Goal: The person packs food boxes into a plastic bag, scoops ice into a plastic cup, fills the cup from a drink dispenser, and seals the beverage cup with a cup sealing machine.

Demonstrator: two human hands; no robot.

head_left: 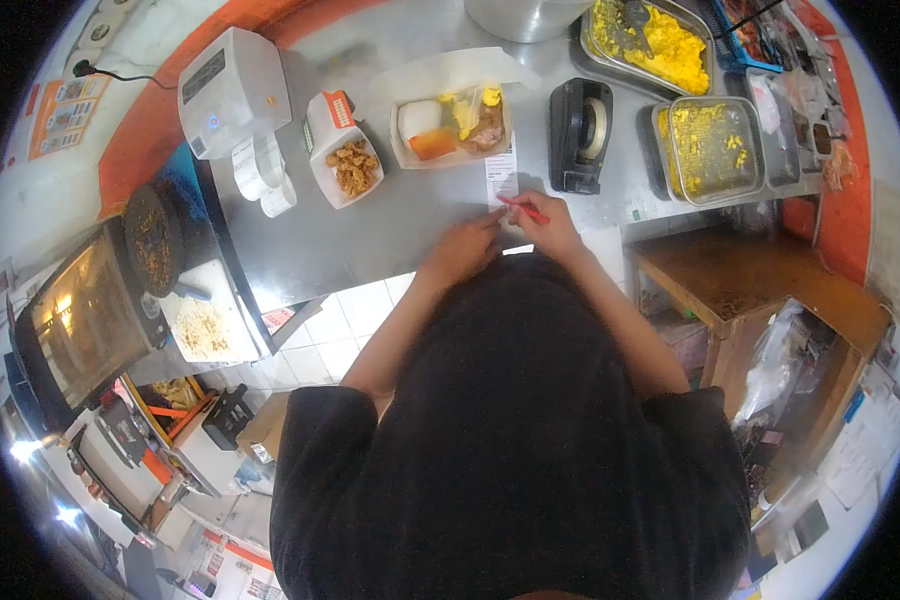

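My right hand [550, 227] is closed around a red pen [530, 212], its tip over a white paper slip [501, 180] at the counter's front edge. My left hand [466, 250] rests beside the slip's lower end, its fingers close together near the pen tip; whether they pinch anything is too small to tell. Just beyond the slip stands an open paper box [451, 122] with rice, an orange piece, meat and yellow egg. Left of it is a smaller box [344, 150] of fried pieces.
A black tape dispenser [577, 140] stands right of the slip. Further right are a glass dish [707, 150] with yellow bits and a tray [660, 45] of yellow food. A white printer [233, 92] with curled paper stands left. A wooden table [700, 262] is at lower right.
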